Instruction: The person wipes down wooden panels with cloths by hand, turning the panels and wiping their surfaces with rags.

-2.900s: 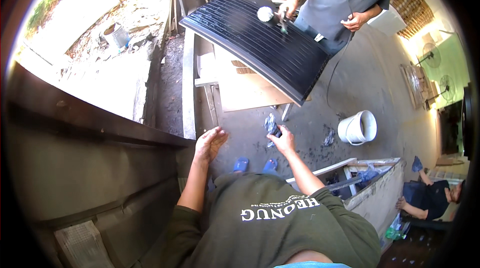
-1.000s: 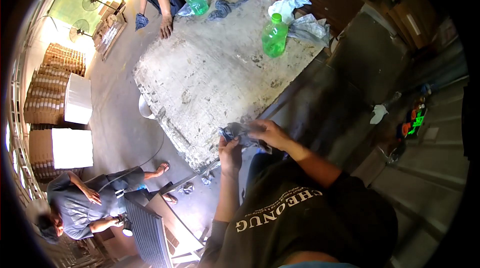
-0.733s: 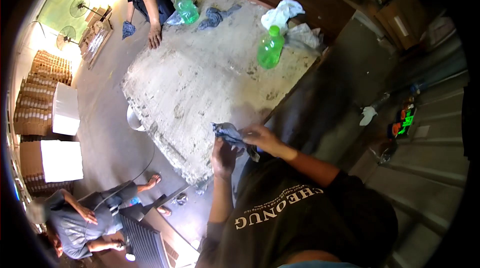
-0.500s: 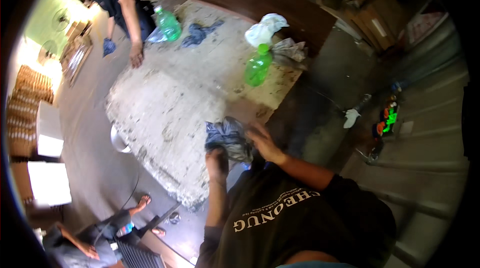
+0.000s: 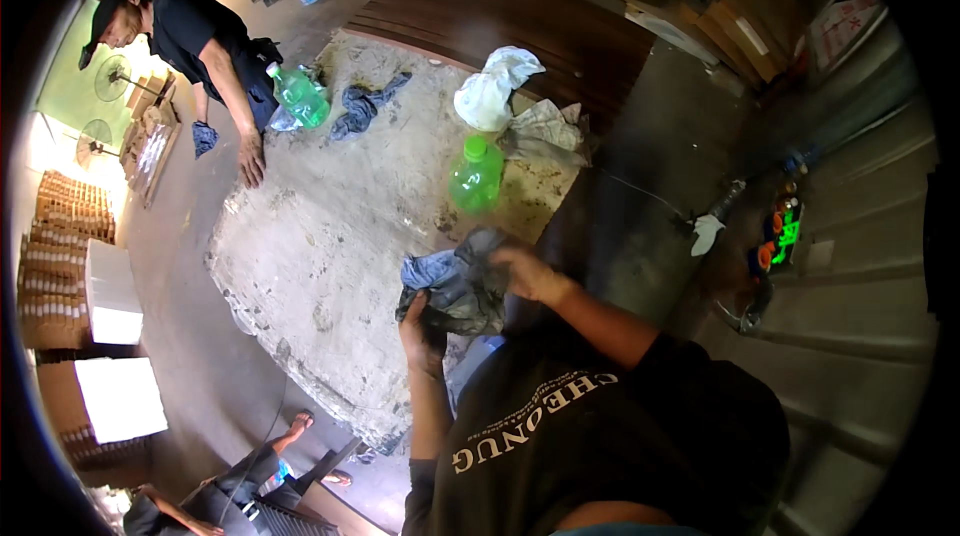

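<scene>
A crumpled grey-blue rag (image 5: 455, 286) hangs between my hands, in front of my body and over the near edge of a stained, whitish work table (image 5: 300, 226). My left hand (image 5: 422, 334) grips its lower left side, thumb up along the cloth. At the upper right of the rag, my right hand (image 5: 530, 274) is closed on the fabric; its fingertips are partly hidden and a little blurred. Just beyond the rag stands a green bottle (image 5: 476, 176) with a green cap. Past it lie a white cloth (image 5: 495, 91) and a greyish rag (image 5: 545, 129).
Across the table a co-worker (image 5: 205, 36) leans one hand on the surface and holds a blue rag (image 5: 205, 138) in the other. A second green bottle (image 5: 300, 98) and a dark blue rag (image 5: 365, 108) lie nearby. Another person (image 5: 230, 496) sits at lower left. Cardboard boxes (image 5: 740, 31) stand back right.
My right hand has closed on the rag, which is now bunched differently and turned. The view has shifted, so the table things appear further left.
</scene>
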